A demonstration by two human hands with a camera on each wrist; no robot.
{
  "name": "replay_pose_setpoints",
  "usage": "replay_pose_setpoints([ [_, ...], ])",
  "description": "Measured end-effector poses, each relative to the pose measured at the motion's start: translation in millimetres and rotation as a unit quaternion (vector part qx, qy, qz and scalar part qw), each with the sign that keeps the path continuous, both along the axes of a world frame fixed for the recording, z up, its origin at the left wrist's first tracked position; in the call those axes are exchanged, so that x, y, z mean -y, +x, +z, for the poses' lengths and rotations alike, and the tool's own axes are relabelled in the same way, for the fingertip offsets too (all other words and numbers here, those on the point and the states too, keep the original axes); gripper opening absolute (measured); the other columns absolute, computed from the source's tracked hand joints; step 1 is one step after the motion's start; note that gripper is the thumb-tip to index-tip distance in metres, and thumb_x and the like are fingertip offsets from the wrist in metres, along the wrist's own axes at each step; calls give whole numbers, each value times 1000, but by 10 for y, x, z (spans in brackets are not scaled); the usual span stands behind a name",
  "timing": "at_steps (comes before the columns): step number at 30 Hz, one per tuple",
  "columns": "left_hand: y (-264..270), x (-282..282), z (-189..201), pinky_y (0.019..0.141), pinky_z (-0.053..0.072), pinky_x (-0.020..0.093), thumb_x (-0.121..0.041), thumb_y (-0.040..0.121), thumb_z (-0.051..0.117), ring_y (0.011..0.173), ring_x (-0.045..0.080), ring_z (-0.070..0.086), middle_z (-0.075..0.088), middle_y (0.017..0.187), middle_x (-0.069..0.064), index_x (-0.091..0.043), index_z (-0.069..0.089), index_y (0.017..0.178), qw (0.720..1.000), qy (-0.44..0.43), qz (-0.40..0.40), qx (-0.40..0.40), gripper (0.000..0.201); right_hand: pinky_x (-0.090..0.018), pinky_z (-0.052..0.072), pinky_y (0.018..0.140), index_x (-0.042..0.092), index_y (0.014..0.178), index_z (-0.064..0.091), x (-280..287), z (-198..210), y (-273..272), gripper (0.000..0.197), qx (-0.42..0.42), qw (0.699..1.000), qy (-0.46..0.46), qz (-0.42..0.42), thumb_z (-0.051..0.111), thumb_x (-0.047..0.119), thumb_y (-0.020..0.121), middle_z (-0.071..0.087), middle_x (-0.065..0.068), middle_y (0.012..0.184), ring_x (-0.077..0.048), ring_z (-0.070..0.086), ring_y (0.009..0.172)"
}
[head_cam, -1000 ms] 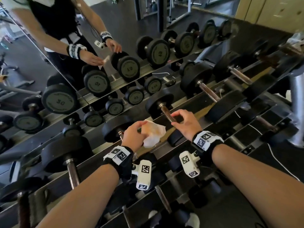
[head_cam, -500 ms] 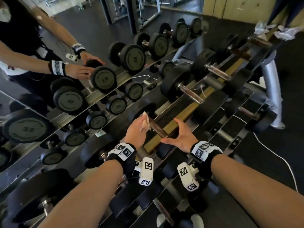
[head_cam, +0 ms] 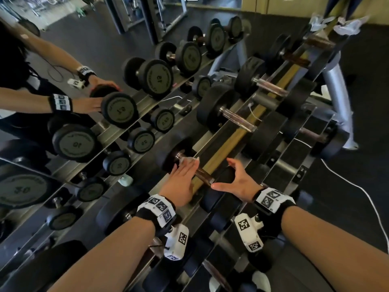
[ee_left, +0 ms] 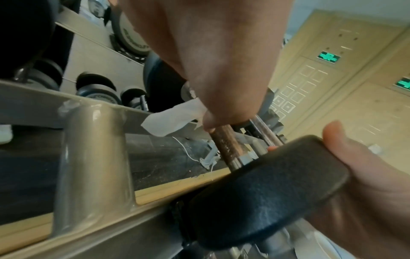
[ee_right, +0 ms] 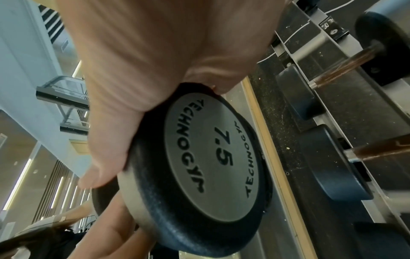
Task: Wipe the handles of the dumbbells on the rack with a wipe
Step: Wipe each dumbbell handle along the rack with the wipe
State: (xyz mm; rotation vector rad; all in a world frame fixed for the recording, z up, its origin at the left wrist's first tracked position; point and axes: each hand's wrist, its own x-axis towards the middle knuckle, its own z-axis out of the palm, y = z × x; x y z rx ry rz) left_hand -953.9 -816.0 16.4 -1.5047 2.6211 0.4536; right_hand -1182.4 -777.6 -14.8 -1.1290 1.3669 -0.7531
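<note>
A black 7.5 dumbbell lies on the rack's (head_cam: 219, 152) top tier, its brown handle (head_cam: 203, 175) showing between my hands. My left hand (head_cam: 186, 168) is wrapped over the far part of that handle (ee_left: 224, 147), pressing a white wipe (head_cam: 190, 159) round it; a loose flap of the wipe (ee_left: 175, 119) hangs out beside the fingers. My right hand (head_cam: 236, 180) cups the near head (head_cam: 226, 175), thumb and fingers curled round its rim. In the right wrist view the grey end plate of that head (ee_right: 210, 157) reads 7.5 under my palm.
Two more dumbbells (head_cam: 237, 121) (head_cam: 271, 87) lie further right on the same tier, others on the tier below. A mirror (head_cam: 63, 39) behind the rack reflects dumbbells and my arms. Crumpled wipes (head_cam: 347, 26) sit at the rack's far end. A white cable (head_cam: 357, 186) crosses the floor.
My left hand carried the bunched wipe from between my hands onto the handle and up toward the far head. My right hand left the handle and closed round the near head.
</note>
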Motion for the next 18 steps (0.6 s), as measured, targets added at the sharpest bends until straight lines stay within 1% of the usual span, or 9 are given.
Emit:
replay_pose_setpoints([
  [2, -74, -53, 41, 122, -6, 35, -6, 89, 51, 151, 14, -2, 10, 164, -2, -21, 9, 158, 997, 29, -66, -18, 82, -28, 38, 107, 29, 150, 19, -1, -3, 0, 147, 3, 1000, 5, 1, 84, 79, 27, 40, 4, 144, -12, 44, 129],
  [4, -141, -68, 91, 124, 3, 38, -2, 87, 51, 151, 16, 4, 18, 162, 2, -16, 19, 156, 990, 70, -115, -36, 78, -34, 41, 110, 32, 148, 21, -2, 9, -5, 144, 4, 1000, 12, 3, 84, 79, 27, 41, 3, 144, -14, 46, 129],
  [5, -165, -51, 138, 124, 5, 39, -2, 87, 50, 151, 15, 5, 17, 162, 0, -17, 18, 156, 989, 78, -128, -16, 77, -37, 41, 111, 32, 148, 21, -2, 15, -11, 143, 4, 1000, 15, 5, 84, 79, 28, 40, 3, 145, -15, 45, 130],
  [7, -173, 41, 250, 122, 11, 39, -3, 89, 47, 150, 17, 13, 23, 159, -1, -20, 20, 154, 989, 58, -131, 35, 72, -39, 40, 112, 32, 147, 22, -2, 22, -15, 142, 3, 1000, 19, 9, 84, 79, 28, 40, 3, 145, -15, 45, 130],
  [9, -172, 172, 353, 115, 23, 31, -6, 92, 49, 142, 24, 32, 37, 149, 8, -14, 30, 148, 996, 30, -76, 37, 60, -38, 41, 111, 33, 146, 22, -2, 25, -15, 141, 3, 1000, 22, 13, 84, 79, 29, 41, 4, 144, -15, 46, 129],
  [11, -203, 248, 419, 115, 21, 31, -11, 97, 47, 142, 24, 31, 38, 150, 10, -11, 31, 148, 999, 8, -20, 41, 53, -38, 44, 109, 33, 146, 22, 0, 17, -15, 140, 6, 1000, 25, 12, 85, 78, 29, 43, 3, 142, -15, 49, 126],
  [14, -317, 174, 390, 118, 17, 31, -14, 96, 52, 142, 22, 31, 41, 149, 8, -11, 43, 143, 993, -24, -96, 70, 48, -36, 44, 108, 33, 146, 23, -5, 18, -12, 137, 8, 1000, 25, 10, 85, 76, 32, 44, 4, 141, -13, 49, 124],
  [16, -361, 105, 343, 118, 18, 31, -17, 99, 51, 141, 19, 33, 45, 148, 4, -14, 50, 140, 984, -29, -167, 56, 42, -37, 42, 110, 32, 146, 23, -10, 34, -4, 132, 5, 1000, 23, 12, 86, 72, 37, 40, 3, 143, -16, 45, 128],
  [18, -370, 130, 358, 116, 19, 27, -21, 100, 52, 138, 18, 37, 49, 144, 4, -13, 53, 139, 985, 0, -171, 15, 40, -32, 42, 106, 31, 147, 23, -13, 48, -3, 129, 8, 1000, 20, 9, 85, 68, 40, 37, 5, 142, -15, 43, 129],
])
